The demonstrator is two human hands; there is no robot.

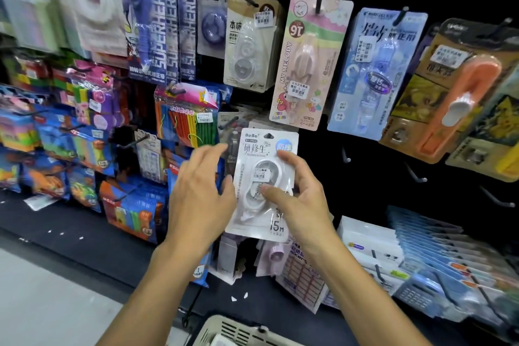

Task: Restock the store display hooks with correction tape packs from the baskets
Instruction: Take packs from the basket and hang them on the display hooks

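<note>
A white BoBo correction tape pack (pixel 264 182) is showing grey lettering and a pale blue badge. Above it, a pink My Melody pack (pixel 306 64) is hanging; right of that, a light blue pack (pixel 373 73) and an orange-handled one (pixel 460 98).

A white pack (pixel 264 177) held in front of the display reads "BoBo" at its top left, with large Chinese characters beneath and "15M" near its lower edge; its small price sticker is too blurred to read; a pink pack (pixel 307 64) hanging above carries "MY MELODY" down its left side and "9T" in a dark circle; tall blue packs (pixel 165 34) at upper left are printed "SUPERHERO" vertically, several side by side; a beige pack (pixel 250 45) shows the characters "本味"; other price stickers on the display are illegible.
</note>
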